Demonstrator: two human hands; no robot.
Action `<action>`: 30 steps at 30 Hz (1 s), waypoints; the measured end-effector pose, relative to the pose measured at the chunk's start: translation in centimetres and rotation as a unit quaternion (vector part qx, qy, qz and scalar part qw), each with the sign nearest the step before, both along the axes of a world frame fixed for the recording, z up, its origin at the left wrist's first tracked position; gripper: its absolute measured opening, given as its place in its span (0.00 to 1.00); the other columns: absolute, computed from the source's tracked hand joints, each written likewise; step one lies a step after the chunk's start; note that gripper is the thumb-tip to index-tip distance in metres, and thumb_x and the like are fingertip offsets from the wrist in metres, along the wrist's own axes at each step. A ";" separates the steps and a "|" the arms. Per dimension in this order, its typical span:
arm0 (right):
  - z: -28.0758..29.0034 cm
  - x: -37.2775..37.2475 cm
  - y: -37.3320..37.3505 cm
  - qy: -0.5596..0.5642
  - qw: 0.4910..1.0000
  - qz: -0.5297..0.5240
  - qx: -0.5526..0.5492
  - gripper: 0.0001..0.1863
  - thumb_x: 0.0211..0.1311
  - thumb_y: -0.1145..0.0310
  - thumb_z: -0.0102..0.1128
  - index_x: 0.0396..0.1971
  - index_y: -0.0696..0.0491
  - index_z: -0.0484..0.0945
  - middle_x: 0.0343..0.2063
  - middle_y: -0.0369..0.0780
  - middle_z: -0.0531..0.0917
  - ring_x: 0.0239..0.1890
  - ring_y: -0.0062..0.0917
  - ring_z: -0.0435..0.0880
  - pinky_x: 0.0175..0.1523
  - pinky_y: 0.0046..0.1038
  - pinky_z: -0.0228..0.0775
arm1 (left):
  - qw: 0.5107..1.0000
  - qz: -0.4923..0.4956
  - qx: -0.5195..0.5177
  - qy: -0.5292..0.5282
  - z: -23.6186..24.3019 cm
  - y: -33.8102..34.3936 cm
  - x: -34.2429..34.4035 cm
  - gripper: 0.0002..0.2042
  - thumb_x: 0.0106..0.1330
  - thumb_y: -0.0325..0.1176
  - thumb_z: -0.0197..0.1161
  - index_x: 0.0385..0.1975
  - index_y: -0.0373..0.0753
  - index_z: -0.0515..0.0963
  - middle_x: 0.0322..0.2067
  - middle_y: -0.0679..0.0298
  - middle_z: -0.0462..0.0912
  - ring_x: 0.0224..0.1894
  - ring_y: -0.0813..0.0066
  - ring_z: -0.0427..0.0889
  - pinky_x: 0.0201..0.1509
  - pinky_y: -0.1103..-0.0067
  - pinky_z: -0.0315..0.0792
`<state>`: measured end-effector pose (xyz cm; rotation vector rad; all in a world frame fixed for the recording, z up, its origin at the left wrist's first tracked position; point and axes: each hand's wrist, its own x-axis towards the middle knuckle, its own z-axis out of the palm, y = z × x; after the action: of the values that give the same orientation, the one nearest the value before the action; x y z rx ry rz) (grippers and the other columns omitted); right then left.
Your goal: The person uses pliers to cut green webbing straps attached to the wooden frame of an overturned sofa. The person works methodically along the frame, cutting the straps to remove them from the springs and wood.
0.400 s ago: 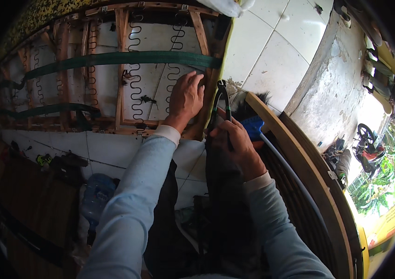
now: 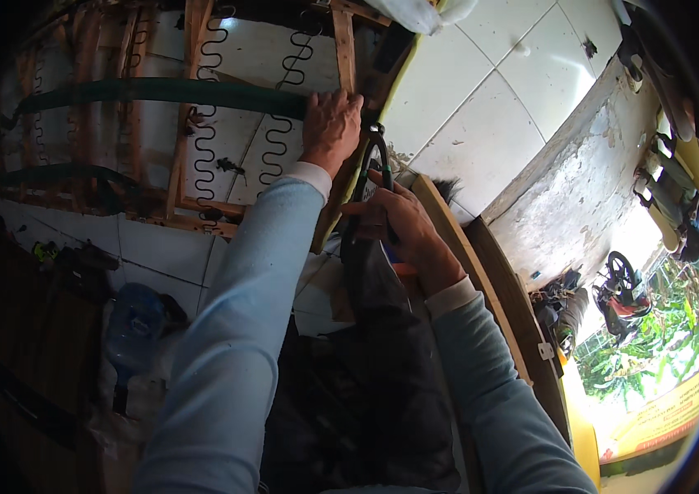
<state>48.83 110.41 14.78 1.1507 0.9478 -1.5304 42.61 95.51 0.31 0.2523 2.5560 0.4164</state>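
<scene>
My left hand is closed over the end of a dark green webbing strap, by the right-hand rail of a wooden seat frame. Its fingertips are partly hidden. The strap runs leftward across wavy metal springs. In my right hand are pincers with black and green handles, their jaws up against the frame's yellow-edged side, just right of my left hand. Whether the jaws bite on anything is too small to tell. A second green strap lies lower on the frame.
Long wooden beams slant along my right side. A blue water jug lies at the lower left beside dark wooden boards. White floor tiles spread beyond the frame. A motorbike is outside at the right.
My left hand has moved up onto the strap's end and closed there. The pincers have shifted slightly toward it, still in my right hand. The whole view has tilted a little.
</scene>
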 end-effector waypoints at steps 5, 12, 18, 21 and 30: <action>-0.4 -2.2 2.0 -0.037 0.999 0.019 -0.034 0.32 0.77 0.65 0.47 0.78 0.52 0.55 0.51 0.54 0.87 0.46 0.42 0.90 0.52 0.43 0.86 | 0.995 0.060 0.069 0.038 0.7 0.9 3.2 0.10 0.71 0.35 0.64 0.48 0.47 0.86 0.41 0.62 0.83 0.49 0.59 0.82 0.57 0.62 0.70; -3.9 -4.5 4.2 -0.074 0.991 0.077 -0.081 0.22 0.76 0.67 0.45 0.65 0.58 0.64 0.51 0.59 0.85 0.46 0.47 0.90 0.48 0.53 0.85 | 0.986 0.108 0.116 0.052 1.3 1.0 3.5 0.10 0.68 0.31 0.66 0.46 0.45 0.88 0.39 0.63 0.84 0.46 0.58 0.84 0.55 0.64 0.72; -4.5 -6.4 5.2 -0.112 0.982 0.062 -0.139 0.21 0.76 0.68 0.43 0.65 0.55 0.60 0.51 0.63 0.83 0.47 0.50 0.89 0.50 0.58 0.85 | 0.980 0.135 0.128 0.067 1.5 1.3 3.9 0.08 0.68 0.30 0.66 0.43 0.43 0.88 0.37 0.62 0.84 0.44 0.57 0.84 0.54 0.63 0.74; -4.4 -5.9 4.4 -0.095 0.985 0.047 -0.139 0.18 0.76 0.67 0.43 0.60 0.56 0.62 0.51 0.63 0.83 0.47 0.49 0.89 0.46 0.56 0.86 | 0.972 0.165 0.152 0.069 1.3 1.1 4.0 0.07 0.68 0.29 0.66 0.42 0.42 0.87 0.36 0.61 0.85 0.42 0.57 0.85 0.51 0.63 0.75; -3.8 -7.0 2.8 -0.039 0.967 0.251 -0.026 0.12 0.78 0.62 0.50 0.49 0.56 0.70 0.49 0.60 0.85 0.40 0.47 0.91 0.39 0.56 0.87 | 0.966 0.167 0.175 0.094 0.5 0.6 4.7 0.07 0.65 0.28 0.67 0.40 0.43 0.88 0.34 0.59 0.85 0.37 0.53 0.85 0.44 0.62 0.78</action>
<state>41.87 113.21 10.98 0.8425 1.0436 -1.0852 47.31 96.15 0.85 -0.0191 2.7026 1.0214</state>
